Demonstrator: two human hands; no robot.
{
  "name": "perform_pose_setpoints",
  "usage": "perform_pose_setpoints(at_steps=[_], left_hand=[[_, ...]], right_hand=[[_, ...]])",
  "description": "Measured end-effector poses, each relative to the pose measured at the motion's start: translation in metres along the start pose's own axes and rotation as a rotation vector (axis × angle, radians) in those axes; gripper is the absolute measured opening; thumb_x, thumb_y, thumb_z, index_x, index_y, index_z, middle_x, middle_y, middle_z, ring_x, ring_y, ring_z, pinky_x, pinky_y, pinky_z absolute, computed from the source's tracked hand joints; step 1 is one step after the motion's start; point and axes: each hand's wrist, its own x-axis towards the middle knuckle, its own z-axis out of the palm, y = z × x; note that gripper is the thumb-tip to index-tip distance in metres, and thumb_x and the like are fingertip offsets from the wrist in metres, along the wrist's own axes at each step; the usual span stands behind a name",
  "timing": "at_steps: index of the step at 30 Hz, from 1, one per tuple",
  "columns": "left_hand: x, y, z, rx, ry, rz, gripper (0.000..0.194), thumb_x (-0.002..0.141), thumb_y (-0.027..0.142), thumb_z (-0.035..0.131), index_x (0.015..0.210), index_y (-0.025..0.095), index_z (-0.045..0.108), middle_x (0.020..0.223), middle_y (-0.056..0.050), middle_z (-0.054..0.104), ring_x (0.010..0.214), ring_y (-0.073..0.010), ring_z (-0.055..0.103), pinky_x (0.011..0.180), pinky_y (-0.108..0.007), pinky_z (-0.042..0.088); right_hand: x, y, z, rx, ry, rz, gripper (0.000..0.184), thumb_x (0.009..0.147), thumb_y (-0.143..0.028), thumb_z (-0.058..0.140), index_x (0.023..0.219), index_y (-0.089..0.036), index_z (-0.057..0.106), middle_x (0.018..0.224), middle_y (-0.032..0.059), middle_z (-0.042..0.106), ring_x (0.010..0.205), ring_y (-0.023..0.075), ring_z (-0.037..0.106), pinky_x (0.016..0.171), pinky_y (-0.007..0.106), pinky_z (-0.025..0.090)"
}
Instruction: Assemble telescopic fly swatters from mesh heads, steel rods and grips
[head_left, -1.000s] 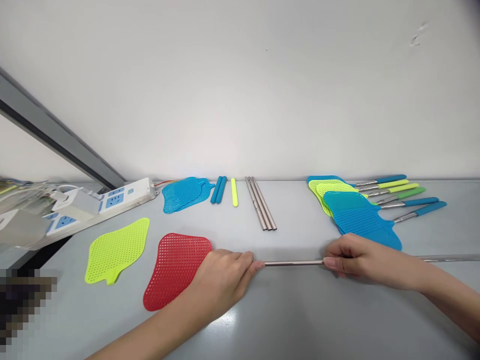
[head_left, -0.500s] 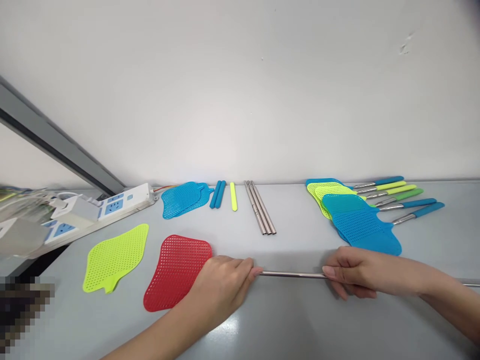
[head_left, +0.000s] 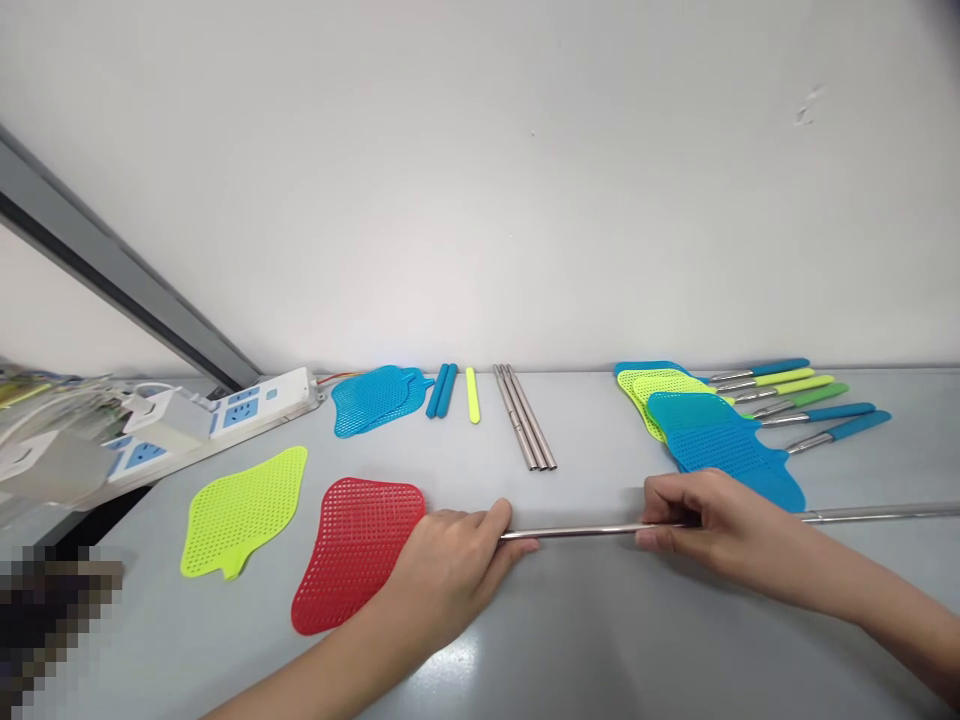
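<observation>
A red fly swatter head lies by my left hand, its neck hidden under my closed fingers. From those fingers a thin telescopic metal rod runs right, nearly level. My right hand pinches this rod between thumb and fingers. Beyond it the thicker rod section reaches the right edge of the view. Whether the rod sits inside the swatter's neck is hidden by my left hand.
Left are a yellow-green swatter head, blue swatter heads and a power strip. Along the wall lie blue grips, a yellow grip and metal rods. Several assembled swatters overlap at right.
The rod's right part has risen and more of it shows beyond my right hand. My right-hand grip has shifted round the rod. The view has moved slightly.
</observation>
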Motion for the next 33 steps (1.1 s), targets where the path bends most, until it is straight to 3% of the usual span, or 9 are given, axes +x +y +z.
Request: perform_pose_setpoints(at_steps=[5,10,14,19,23,27,30,33], left_hand=[[-0.001,0.002,-0.001,0.037,-0.017,0.041,0.035,0.090,0.040,0.017,0.076,0.019,0.041,0.061,0.000,0.059,0.054,-0.0179,0.056,0.046,-0.025,0.031],[-0.002,0.004,-0.002,0.054,-0.011,0.084,0.030,0.091,0.032,0.017,0.077,0.019,0.041,0.060,0.000,0.057,0.052,-0.0176,0.055,0.046,-0.026,0.032],[-0.002,0.003,-0.001,0.042,-0.003,0.119,0.026,0.090,0.029,0.019,0.078,0.019,0.041,0.061,0.001,0.057,0.052,-0.0176,0.054,0.046,-0.027,0.033],[-0.002,0.004,-0.001,0.025,0.009,0.130,0.026,0.090,0.027,0.021,0.077,0.019,0.042,0.062,0.001,0.057,0.052,-0.0168,0.054,0.046,-0.026,0.033],[-0.003,0.006,-0.001,-0.019,0.015,0.113,0.029,0.090,0.033,0.021,0.076,0.019,0.042,0.062,0.000,0.058,0.055,-0.0159,0.056,0.048,-0.025,0.034],[-0.003,0.008,-0.001,-0.039,0.003,0.077,0.038,0.084,0.052,0.027,0.079,0.019,0.044,0.066,0.000,0.060,0.060,-0.0184,0.058,0.050,-0.026,0.038],[-0.003,0.010,-0.003,-0.014,-0.022,0.055,0.035,0.086,0.047,0.025,0.084,0.018,0.045,0.066,-0.001,0.060,0.060,-0.0181,0.058,0.050,-0.026,0.038],[-0.004,0.014,-0.006,-0.014,-0.042,0.034,0.028,0.088,0.040,0.026,0.095,0.018,0.044,0.069,-0.002,0.061,0.062,-0.0186,0.059,0.051,-0.027,0.040]], right_hand=[[-0.003,0.001,0.006,-0.007,-0.062,0.022,0.028,0.080,-0.042,0.044,0.064,-0.019,0.047,0.059,-0.0033,0.040,0.054,0.0099,0.037,0.044,0.019,0.025],[-0.001,0.001,0.013,-0.012,-0.071,-0.006,0.036,0.083,-0.046,0.036,0.064,-0.019,0.051,0.063,-0.0009,0.048,0.068,0.0132,0.045,0.059,0.020,0.033],[0.002,0.002,0.016,0.200,-0.270,0.058,0.044,0.085,-0.049,0.028,0.065,-0.017,0.052,0.044,-0.0045,0.038,0.045,0.0089,0.038,0.049,0.020,0.032],[0.005,0.001,0.016,0.297,-0.326,0.073,0.042,0.083,-0.052,0.033,0.074,-0.017,0.055,0.043,-0.0051,0.041,0.043,0.0074,0.036,0.047,0.018,0.030],[0.005,0.000,0.017,0.298,-0.306,0.061,0.030,0.079,-0.049,0.045,0.081,-0.019,0.050,0.045,-0.0057,0.046,0.047,0.0080,0.040,0.044,0.016,0.029],[0.004,0.002,0.022,0.269,-0.287,0.100,0.029,0.076,-0.047,0.048,0.072,-0.019,0.046,0.056,-0.0039,0.048,0.045,0.0074,0.041,0.037,0.015,0.029],[0.003,-0.002,0.025,0.203,-0.253,0.083,0.031,0.080,-0.046,0.042,0.067,-0.018,0.045,0.056,-0.0033,0.045,0.045,0.0074,0.040,0.038,0.016,0.029],[0.001,-0.010,0.027,0.047,-0.139,-0.003,0.033,0.083,-0.039,0.038,0.060,-0.017,0.043,0.054,-0.0028,0.042,0.050,0.0089,0.039,0.044,0.018,0.028]])
